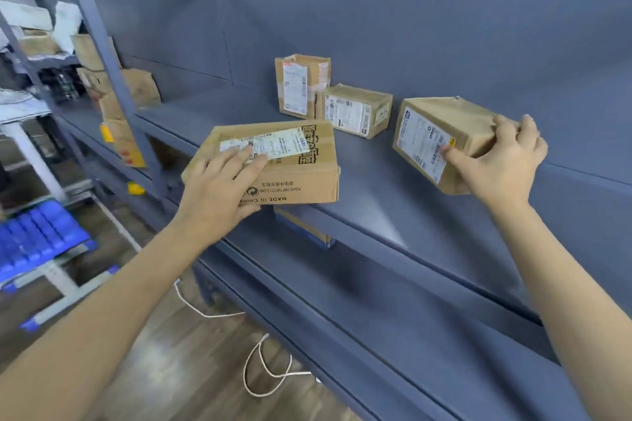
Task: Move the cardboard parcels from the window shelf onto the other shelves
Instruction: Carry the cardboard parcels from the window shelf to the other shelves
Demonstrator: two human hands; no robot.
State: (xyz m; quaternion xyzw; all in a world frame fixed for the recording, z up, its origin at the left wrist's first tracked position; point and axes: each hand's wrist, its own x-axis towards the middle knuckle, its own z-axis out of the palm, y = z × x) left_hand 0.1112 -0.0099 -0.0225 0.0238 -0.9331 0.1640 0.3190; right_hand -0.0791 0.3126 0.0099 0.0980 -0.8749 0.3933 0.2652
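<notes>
Gripping with both hands, the person holds 2 cardboard parcels at the grey shelf. Their left hand lies over the near left corner of the flat parcel, fingers spread across its white label on top and the thumb tucked under the near edge, so the parcel sits mostly to the far right of the grip, resting on the shelf's front edge and overhanging it slightly. Their right hand clamps the small parcel from its right end, fingers curled over the top and the thumb pressed on the labelled near face (the box is tilted, its left end higher); whether its base touches the shelf I cannot tell.

Between and behind the 2 held boxes, 2 more stand on the same shelf: an upright parcel at the far left, touching a lower parcel just to its right. On the wooden floor below lies a white cord, and at the far left sits a blue bin.
</notes>
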